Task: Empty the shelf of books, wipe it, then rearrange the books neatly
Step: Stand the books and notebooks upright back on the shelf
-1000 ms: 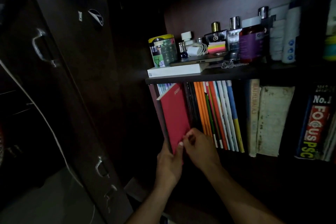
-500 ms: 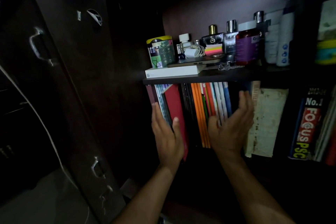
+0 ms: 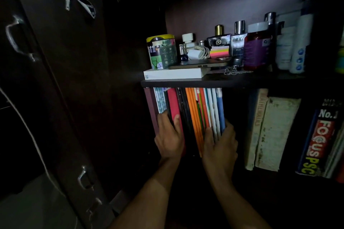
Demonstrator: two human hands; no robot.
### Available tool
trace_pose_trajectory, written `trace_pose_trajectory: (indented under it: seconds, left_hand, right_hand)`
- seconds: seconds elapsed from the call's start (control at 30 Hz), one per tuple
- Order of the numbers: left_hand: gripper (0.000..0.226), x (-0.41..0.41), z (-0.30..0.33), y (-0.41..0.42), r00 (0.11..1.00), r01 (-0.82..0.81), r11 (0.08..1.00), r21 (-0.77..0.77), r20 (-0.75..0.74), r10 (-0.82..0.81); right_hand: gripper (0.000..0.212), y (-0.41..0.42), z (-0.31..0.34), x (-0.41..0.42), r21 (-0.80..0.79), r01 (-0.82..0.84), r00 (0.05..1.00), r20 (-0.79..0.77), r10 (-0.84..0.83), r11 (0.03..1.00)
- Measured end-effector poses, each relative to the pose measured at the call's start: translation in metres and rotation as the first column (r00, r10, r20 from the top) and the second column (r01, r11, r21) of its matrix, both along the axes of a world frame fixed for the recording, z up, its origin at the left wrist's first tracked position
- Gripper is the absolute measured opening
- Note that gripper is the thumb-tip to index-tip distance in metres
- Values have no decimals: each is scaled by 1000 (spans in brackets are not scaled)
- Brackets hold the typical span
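Left hand (image 3: 170,135) grips the red book (image 3: 175,106), right hand (image 3: 220,144) clamps the thin books (image 3: 206,109). Person should squeeze both ends, pull the batch level so middle ones don't drop

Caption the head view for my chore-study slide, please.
Two hands, left and right, clasp a row of thin books on the lower shelf.

The shelf board (image 3: 242,82) looks like dark matt wood. The cabinet handle (image 3: 14,36) is shiny metal. The worn book (image 3: 273,134) shows rough, stained paper.
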State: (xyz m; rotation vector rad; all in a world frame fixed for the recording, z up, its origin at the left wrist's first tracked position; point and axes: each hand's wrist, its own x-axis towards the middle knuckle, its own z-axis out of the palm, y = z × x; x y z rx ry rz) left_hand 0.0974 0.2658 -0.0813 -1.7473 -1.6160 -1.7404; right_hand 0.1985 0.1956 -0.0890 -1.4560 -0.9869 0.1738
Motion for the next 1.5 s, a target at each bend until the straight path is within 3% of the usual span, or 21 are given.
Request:
trace_pose_trajectory:
  seconds: [0.13, 0.3, 0.43, 0.6, 0.7, 0.83, 0.93, 1.13, 1.23, 1.33, 1.5]
  left_hand:
    - [57, 6, -2, 19, 996, -74, 990, 121, -42, 79]
    - [60, 14, 0, 32, 999, -3, 996, 86, -36, 6]
    - [69, 18, -2, 27, 987, 158, 985, 70, -50, -154]
    - [92, 25, 0, 30, 994, 70, 997, 34, -91, -66]
    - [90, 16, 0, 20, 985, 67, 997, -48, -155, -74]
    - [85, 19, 16, 14, 965, 135, 991, -20, -223, -136]
    - [87, 24, 25, 13, 965, 155, 985, -69, -202, -166]
    - [83, 2, 44, -16, 904, 117, 929, -350, -349, -246]
    - [79, -13, 52, -24, 873, 187, 908, -375, -360, -328]
    - [79, -21, 39, -30, 898, 261, 929, -262, -287, -333]
    - [97, 10, -10, -29, 893, 167, 908, -384, -332, -304]
  right_hand:
    - [58, -1, -6, -7, 18, -7, 998, -64, 8, 1000]
    - [61, -1, -10, -15, 57, -17, 998, -64, 21, 998]
    - [66, 3, -7, -7, 98, -156, 982, -93, 165, 983]
    - [78, 16, -9, -1, 96, -250, 967, -19, 253, 963]
    - [80, 14, -17, 9, 81, -322, 947, 29, 320, 943]
    - [82, 13, -17, 19, 102, -347, 938, 45, 344, 932]
    - [95, 21, -22, 20, 89, -415, 910, 43, 413, 905]
    - [126, 19, -23, 31, -22, -457, 880, 135, 455, 889]
    - [123, 15, -20, 51, -85, -570, 805, 141, 576, 817]
    - [114, 10, -15, 71, -133, -662, 734, 85, 674, 738]
    - [109, 18, -26, 72, -106, -633, 755, 136, 642, 767]
